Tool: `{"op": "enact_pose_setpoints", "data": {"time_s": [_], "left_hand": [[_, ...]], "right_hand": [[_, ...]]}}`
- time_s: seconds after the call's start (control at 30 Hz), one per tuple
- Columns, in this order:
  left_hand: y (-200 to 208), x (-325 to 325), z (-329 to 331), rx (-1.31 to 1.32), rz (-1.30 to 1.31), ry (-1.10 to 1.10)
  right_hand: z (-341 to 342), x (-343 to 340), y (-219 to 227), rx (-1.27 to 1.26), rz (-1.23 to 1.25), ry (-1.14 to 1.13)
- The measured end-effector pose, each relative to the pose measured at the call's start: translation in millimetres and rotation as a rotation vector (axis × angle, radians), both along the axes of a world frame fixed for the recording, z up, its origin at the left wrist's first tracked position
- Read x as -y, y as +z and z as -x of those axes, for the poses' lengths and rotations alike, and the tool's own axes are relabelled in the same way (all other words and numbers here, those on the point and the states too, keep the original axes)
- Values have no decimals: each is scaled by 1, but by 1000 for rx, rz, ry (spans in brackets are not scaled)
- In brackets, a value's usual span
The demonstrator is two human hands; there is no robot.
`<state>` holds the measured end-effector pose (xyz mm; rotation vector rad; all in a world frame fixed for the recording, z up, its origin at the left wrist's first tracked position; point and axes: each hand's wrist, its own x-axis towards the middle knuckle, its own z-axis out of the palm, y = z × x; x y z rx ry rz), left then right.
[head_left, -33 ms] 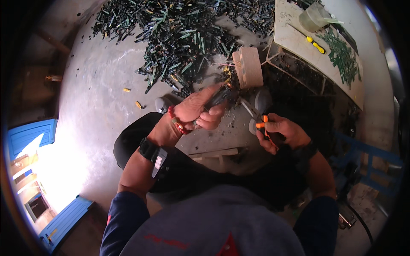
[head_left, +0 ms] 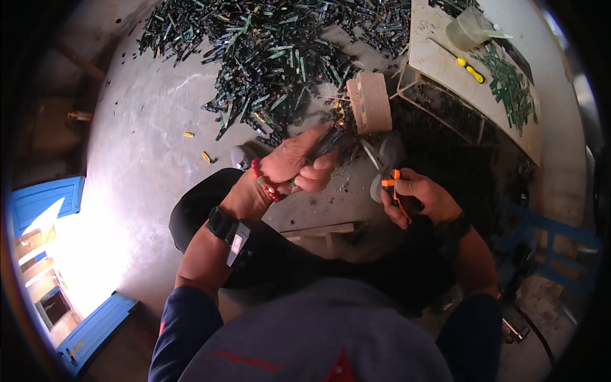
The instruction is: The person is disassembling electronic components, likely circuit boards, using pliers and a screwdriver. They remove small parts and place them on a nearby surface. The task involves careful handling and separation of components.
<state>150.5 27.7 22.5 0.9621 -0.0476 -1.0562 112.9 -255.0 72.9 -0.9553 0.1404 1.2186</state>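
My left hand [head_left: 294, 160] is closed around a dark, narrow plastic-looking piece [head_left: 329, 141] with a small orange-coppery end. Its exact kind is unclear. A red bead bracelet [head_left: 262, 181] circles that wrist. To the right, my right hand [head_left: 420, 196] grips pliers [head_left: 386, 172] with orange-and-black handles. Their metal jaws point up and left, a little apart from the dark piece, with nothing visible between them. Just beyond both hands stands a pinkish-brown block [head_left: 371, 102], with yellowish bits [head_left: 339, 111] beside it.
A large heap of dark and green strips [head_left: 273, 57] covers the floor ahead. At the right, a pale board [head_left: 439, 60] bears a plastic jug [head_left: 468, 28], a yellow-handled screwdriver [head_left: 471, 70] and green strips [head_left: 509, 92]. A wooden piece [head_left: 318, 230] lies between my legs.
The pliers' jaws have shifted slightly upward beside the dark piece. My left hand keeps its hold and has hardly moved.
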Motion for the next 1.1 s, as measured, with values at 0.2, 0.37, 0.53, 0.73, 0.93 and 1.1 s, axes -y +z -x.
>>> {"op": "enact_pose_setpoints", "data": {"time_s": [0.2,0.37,0.53,0.73,0.93,1.1], "left_hand": [[-19,15,-8,-422,177,280],[-19,15,-10,-414,161,352],[4,18,-11,-280,170,263],[-21,24,-21,-444,134,434],[-35,30,-16,67,-120,434],[-38,31,-15,178,-118,454]], "right_hand": [[-14,-28,-13,783,369,-182],[-13,-46,-2,1136,972,62],[-12,-53,-23,1343,1038,-39],[-11,-63,-23,1564,1196,-25],[-12,-74,-12,1409,1356,100],[-11,-80,-12,1351,1390,116]]}}
